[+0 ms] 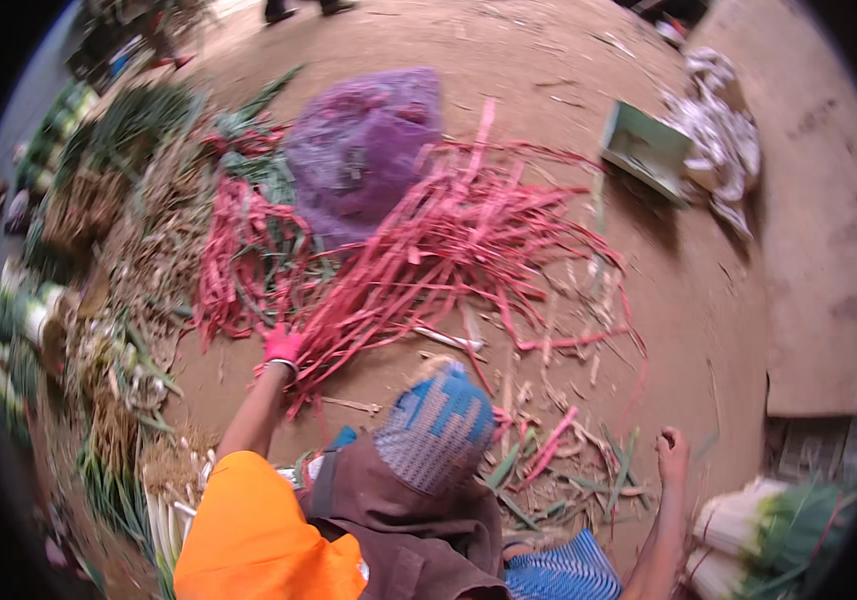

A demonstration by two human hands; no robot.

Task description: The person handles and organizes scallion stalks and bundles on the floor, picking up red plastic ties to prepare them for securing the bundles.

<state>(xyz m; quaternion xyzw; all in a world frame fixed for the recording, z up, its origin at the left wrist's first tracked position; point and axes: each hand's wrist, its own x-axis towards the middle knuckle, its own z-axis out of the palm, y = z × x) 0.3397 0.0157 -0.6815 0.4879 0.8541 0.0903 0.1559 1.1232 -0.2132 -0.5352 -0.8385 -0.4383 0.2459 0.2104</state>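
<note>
My left hand (pixel 282 346), in a pink glove with a white band at the wrist, reaches forward to the left end of a heap of red strips (pixel 428 240). Its fingers look closed on some of them, though blur and the matching colour hide their tips. Off to the right, my bare right hand (pixel 673 455) is raised above the ground with its fingers curled in. Whatever it may hold cannot be made out. Behind the heap bulges a purple plastic bag (pixel 363 150). Another tangle of red strips (pixel 238 250) lies just left of it.
Bundles of leek-like green stalks (pixel 33 320) line the left side, and another bundle (pixel 773 535) lies at lower right. A green open box (pixel 643 150) stands beside crumpled white cloth (pixel 718 130). Cut leaves (pixel 548 490) litter the ground before me. A person's feet (pixel 308 8) show at the top.
</note>
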